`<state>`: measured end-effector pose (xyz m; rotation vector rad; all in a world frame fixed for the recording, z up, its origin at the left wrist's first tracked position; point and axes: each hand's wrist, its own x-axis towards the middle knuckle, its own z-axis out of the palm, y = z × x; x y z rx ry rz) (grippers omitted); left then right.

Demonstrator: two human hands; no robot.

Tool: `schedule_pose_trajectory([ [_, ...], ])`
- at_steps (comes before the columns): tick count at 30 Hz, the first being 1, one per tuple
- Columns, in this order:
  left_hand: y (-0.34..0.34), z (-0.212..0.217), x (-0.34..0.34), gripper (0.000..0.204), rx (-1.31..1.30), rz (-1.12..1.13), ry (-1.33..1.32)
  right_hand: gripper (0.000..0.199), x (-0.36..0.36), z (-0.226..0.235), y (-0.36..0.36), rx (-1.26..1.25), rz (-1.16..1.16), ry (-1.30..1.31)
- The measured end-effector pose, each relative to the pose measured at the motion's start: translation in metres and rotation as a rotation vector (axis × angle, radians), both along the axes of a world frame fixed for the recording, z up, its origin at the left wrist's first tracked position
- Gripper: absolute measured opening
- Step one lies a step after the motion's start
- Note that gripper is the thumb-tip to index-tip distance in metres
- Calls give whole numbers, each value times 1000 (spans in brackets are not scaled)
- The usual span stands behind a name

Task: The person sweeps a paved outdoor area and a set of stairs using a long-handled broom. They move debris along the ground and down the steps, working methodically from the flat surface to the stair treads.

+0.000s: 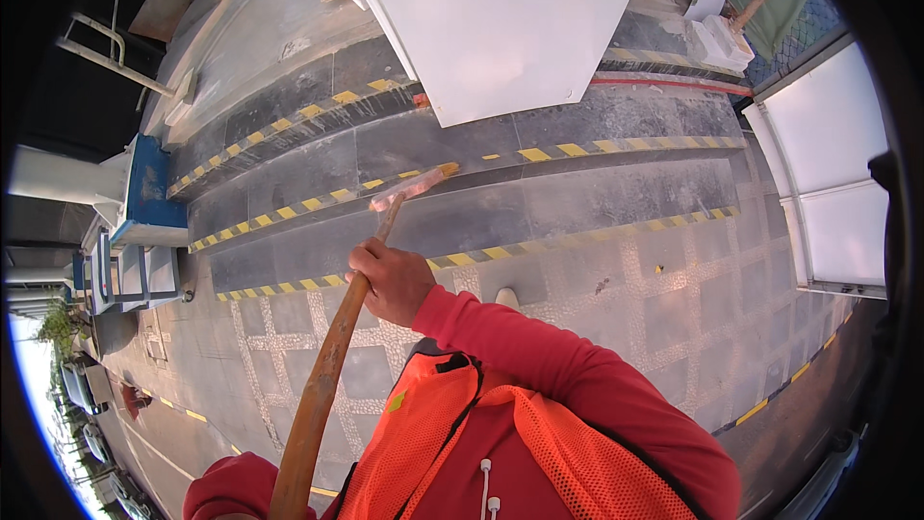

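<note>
While our right hand point(390, 281) wraps tight around the long wooden broom handle point(322, 385), its blurred head point(412, 186) lies on the striped steps point(289, 207) at twelve o'clock. It looks stiff and light, best held mid-shaft. Our left hand is hidden.

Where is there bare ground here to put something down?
The paved ground right of the right hand is bare, bordered by the lowest striped step edge and the white panels. The step treads are bare too, except under the white board. It is crowded at the left, around the blue-topped stand.
</note>
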<state>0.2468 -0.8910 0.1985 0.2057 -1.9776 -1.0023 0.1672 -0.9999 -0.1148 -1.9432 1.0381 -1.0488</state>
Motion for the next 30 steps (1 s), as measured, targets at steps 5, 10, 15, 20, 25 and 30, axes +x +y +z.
schedule_pose_trajectory([
  [5, -35, -73, 18, 32, -32, 255, -373, 20, 59, -62, -110, 81, 44, 34],
  [10, -50, -104, 48, 34, 76, 200, -279, 19, 66, -90, -113, 163, -125, 19],
  [15, -28, -36, 80, 29, 38, 52, -119, 18, 103, -61, -61, 9, -88, -44],
  [20, -35, -95, 80, 31, 57, 51, -202, 18, 70, -80, -83, 94, -51, 84],
  [25, -24, -125, 84, 28, 105, -87, -132, 16, -39, -107, -60, 31, -227, 266],
  [30, -31, -155, 75, 34, 323, 15, -231, 18, -143, -104, -52, 3, -461, 434],
])
